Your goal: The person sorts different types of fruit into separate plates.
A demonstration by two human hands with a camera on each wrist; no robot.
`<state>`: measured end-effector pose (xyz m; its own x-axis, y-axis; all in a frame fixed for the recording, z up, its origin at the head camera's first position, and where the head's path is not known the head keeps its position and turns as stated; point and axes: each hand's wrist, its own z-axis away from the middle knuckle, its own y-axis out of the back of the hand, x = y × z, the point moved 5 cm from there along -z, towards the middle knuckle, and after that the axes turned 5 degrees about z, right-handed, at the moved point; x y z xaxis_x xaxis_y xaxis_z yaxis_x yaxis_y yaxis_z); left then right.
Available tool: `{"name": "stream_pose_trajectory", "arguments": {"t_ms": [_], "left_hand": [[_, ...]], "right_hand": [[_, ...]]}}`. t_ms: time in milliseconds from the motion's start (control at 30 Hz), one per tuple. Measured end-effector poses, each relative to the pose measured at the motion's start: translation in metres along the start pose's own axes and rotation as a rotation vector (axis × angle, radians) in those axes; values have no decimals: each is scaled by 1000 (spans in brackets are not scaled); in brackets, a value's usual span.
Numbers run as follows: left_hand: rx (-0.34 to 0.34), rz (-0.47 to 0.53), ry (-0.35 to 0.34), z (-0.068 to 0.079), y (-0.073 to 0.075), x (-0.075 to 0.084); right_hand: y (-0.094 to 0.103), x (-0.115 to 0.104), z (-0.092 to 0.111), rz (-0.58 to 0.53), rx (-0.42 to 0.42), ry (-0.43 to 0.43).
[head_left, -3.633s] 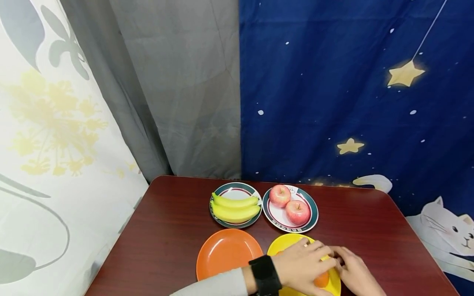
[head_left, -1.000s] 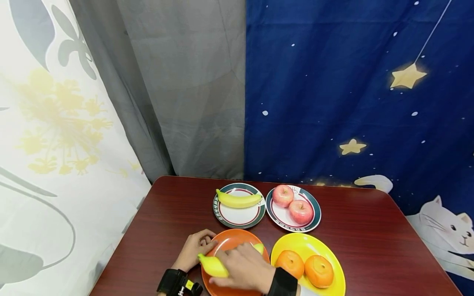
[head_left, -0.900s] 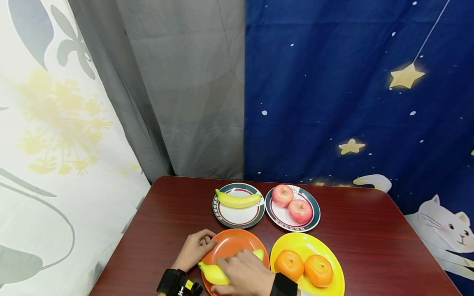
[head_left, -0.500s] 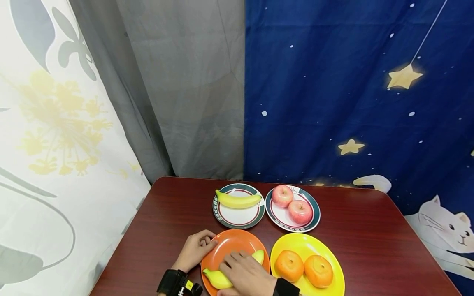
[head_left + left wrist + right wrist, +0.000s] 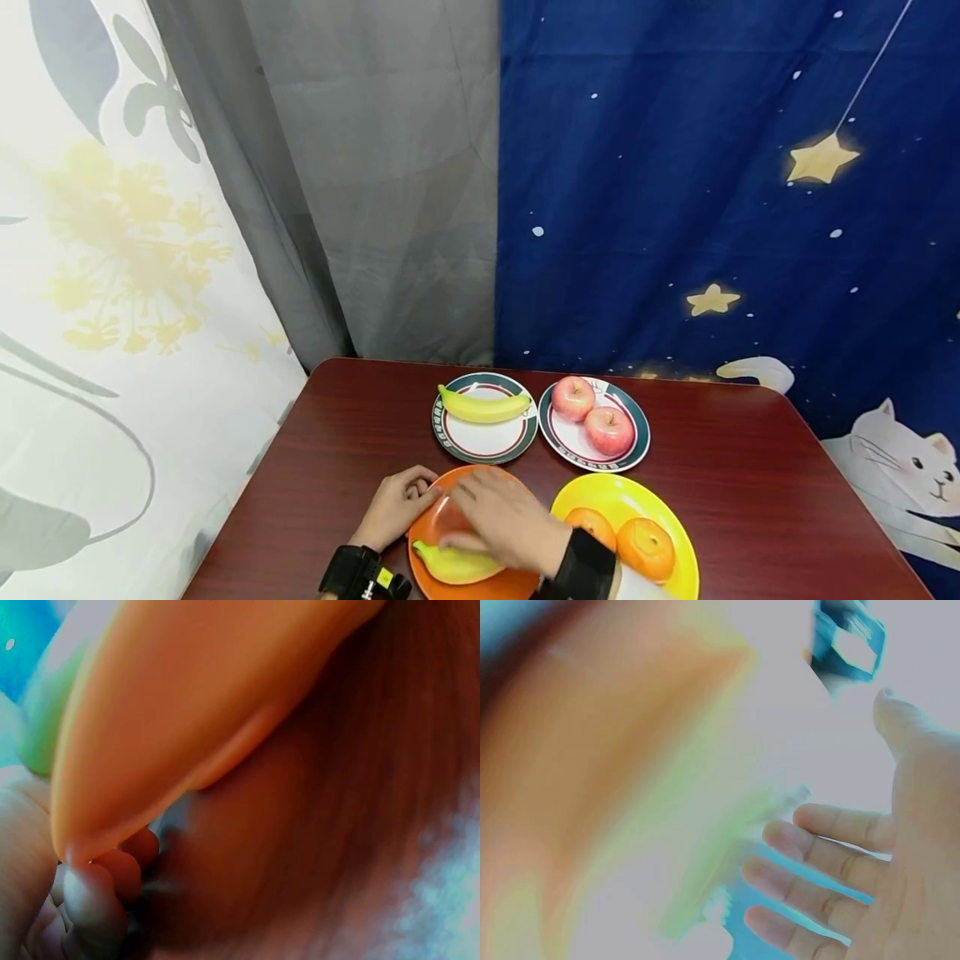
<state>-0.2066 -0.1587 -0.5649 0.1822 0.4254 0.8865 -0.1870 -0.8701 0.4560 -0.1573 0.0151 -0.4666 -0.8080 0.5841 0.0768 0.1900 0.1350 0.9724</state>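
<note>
A yellow banana (image 5: 453, 567) lies on the orange plate (image 5: 438, 523) at the front of the table. Over that plate is my right hand (image 5: 510, 521), above and beside the banana, partly covering it and the plate. In the right wrist view the fingers (image 5: 821, 877) are straight and apart, with nothing in them. My left hand (image 5: 392, 508) holds the plate's left rim. The left wrist view shows the orange plate (image 5: 187, 697) close up, with curled fingers (image 5: 94, 900) under its edge.
A second banana (image 5: 483, 407) lies on a green-rimmed white plate (image 5: 487, 450) at the back. Beside it, another such plate (image 5: 637, 425) holds two apples (image 5: 609, 431). The yellow plate (image 5: 678, 533) at front right carries two oranges (image 5: 645, 548). Behind the table hang curtains (image 5: 397, 208).
One banana has gone from the back plate to the orange plate. My right hand set it down, let go and rose off it. My left hand came to the orange plate's rim and stayed.
</note>
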Motion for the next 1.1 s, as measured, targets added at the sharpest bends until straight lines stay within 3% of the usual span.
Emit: {"name": "stream_pose_trajectory", "arguments": {"t_ms": [167, 333, 533, 767, 867, 1100], "left_hand": [[-4, -9, -15, -2, -2, 3], [-22, -1, -2, -3, -4, 5], [-24, -6, 1, -6, -6, 5], [-7, -20, -10, -4, -5, 5], [2, -16, -15, -3, -4, 5], [8, -16, 8, 0, 0, 4]], "right_hand": [[37, 53, -38, 32, 132, -104], [43, 100, -69, 36, 165, -170], [5, 126, -86, 19, 3, -260], [-53, 129, -85, 12, -145, -332], [-64, 128, -85, 23, -140, -348], [-77, 127, -91, 47, -31, -356]]}}
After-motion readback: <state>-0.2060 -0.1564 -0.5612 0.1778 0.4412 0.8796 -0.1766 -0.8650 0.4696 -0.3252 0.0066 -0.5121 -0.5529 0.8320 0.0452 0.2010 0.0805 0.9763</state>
